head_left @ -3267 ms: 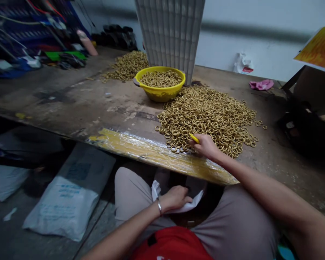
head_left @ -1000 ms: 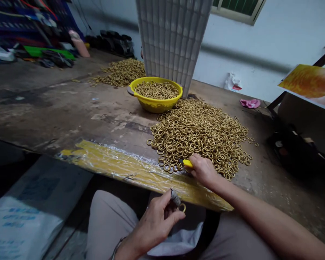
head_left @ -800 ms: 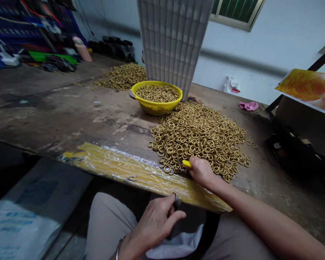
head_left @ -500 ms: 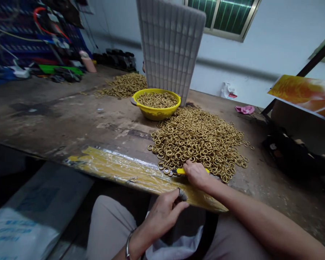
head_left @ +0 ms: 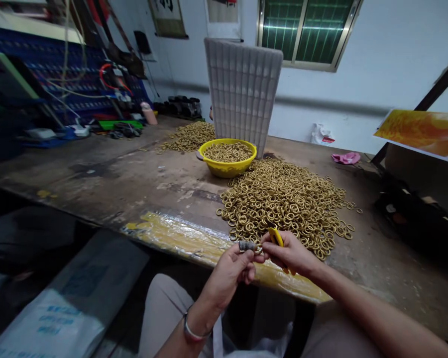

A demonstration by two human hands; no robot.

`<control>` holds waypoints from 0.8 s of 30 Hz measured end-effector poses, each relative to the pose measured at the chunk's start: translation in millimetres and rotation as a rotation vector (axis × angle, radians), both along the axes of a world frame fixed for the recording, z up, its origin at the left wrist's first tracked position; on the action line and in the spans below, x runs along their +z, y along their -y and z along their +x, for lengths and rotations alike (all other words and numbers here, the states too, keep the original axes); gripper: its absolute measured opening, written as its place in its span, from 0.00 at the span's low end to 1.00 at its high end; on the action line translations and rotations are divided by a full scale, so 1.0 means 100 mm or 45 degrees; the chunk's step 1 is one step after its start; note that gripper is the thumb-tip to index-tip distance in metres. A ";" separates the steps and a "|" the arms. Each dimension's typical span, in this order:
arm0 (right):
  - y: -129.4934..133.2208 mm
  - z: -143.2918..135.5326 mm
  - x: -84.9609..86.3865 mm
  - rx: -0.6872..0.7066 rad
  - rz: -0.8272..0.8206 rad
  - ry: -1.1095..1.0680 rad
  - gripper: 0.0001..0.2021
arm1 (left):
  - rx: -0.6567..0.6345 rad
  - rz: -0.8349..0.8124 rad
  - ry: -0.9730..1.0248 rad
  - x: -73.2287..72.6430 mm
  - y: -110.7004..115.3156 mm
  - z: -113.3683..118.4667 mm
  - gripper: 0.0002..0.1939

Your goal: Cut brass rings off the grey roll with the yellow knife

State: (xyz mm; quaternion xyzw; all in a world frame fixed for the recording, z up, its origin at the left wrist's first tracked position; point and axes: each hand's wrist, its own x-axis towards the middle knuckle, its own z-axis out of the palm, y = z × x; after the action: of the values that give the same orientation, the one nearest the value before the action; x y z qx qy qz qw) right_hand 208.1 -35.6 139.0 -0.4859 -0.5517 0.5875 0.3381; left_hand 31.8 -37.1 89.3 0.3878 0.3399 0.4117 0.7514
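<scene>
My right hand (head_left: 289, 253) is closed round a yellow cutter knife (head_left: 276, 237), its dark tip pointing up and left. Between its fingertips and those of my left hand (head_left: 233, 271) is a small brass ring (head_left: 259, 248), partly covered by the fingers. A grey wrap covers one finger of my left hand, which has a bracelet at the wrist. Both hands meet over the table's taped front edge (head_left: 186, 238). Just beyond them spreads a large heap of brass rings (head_left: 283, 194). Behind the heap, at its left, stands a yellow basin (head_left: 227, 169) filled with more rings.
A tall grey ribbed panel (head_left: 244, 94) stands behind the basin. Another ring heap (head_left: 192, 135) lies farther back. A pink bottle (head_left: 148, 114) and a green tray (head_left: 120, 125) are at the back left. A pink cloth (head_left: 346, 158) and black bag (head_left: 414, 209) lie right.
My right hand has come back from the heap's edge to my left hand, turning the knife upward. My left hand has risen, and a ring now shows between the fingertips. The view has shifted.
</scene>
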 end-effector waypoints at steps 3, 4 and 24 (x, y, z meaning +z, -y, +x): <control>0.03 -0.03 0.05 0.027 0.028 -0.033 0.17 | -0.058 -0.038 0.086 0.02 0.02 0.02 0.19; 0.04 -0.03 0.05 0.030 0.029 -0.037 0.17 | -0.076 -0.053 0.113 0.02 0.03 0.03 0.19; 0.13 0.06 -0.01 0.351 0.671 1.502 0.09 | 0.063 0.328 -0.374 -0.05 -0.03 -0.05 0.12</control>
State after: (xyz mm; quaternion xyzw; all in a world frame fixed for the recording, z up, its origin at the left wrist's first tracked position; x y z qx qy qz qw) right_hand 213.8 -48.9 138.1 -0.5522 -0.8269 0.1061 0.0085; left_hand 26.9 -33.9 83.8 0.5280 0.3999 0.4092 0.6276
